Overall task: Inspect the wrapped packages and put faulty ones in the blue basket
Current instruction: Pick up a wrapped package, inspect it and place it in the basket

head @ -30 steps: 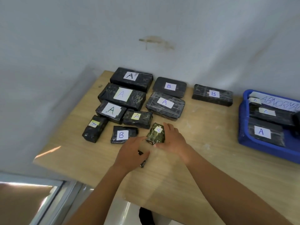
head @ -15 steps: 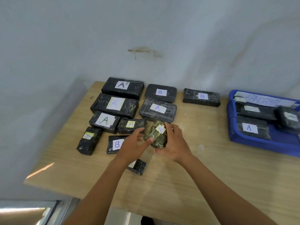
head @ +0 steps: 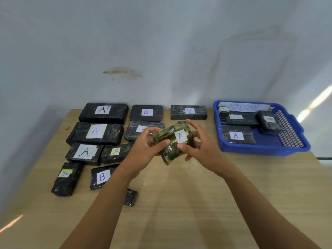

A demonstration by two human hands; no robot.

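I hold a small greenish wrapped package point(head: 169, 151) with a white "A" label above the middle of the table. My left hand point(head: 146, 146) grips its left side and my right hand point(head: 199, 147) grips its right side. Several black wrapped packages labelled A or B point(head: 95, 132) lie in rows on the table's left half. The blue basket point(head: 265, 150) stands at the back right with an "ABNORMAL" sign and several black packages inside it.
A wooden table point(head: 197, 203) stands against a white wall point(head: 161, 51). A tiny black package point(head: 130, 197) lies alone near my left forearm. A "B" package point(head: 188, 112) lies at the back, just left of the basket.
Both hands lifted the greenish package off the table and brought it up toward the camera, tilting it. The view shifted right, so the whole basket shows.
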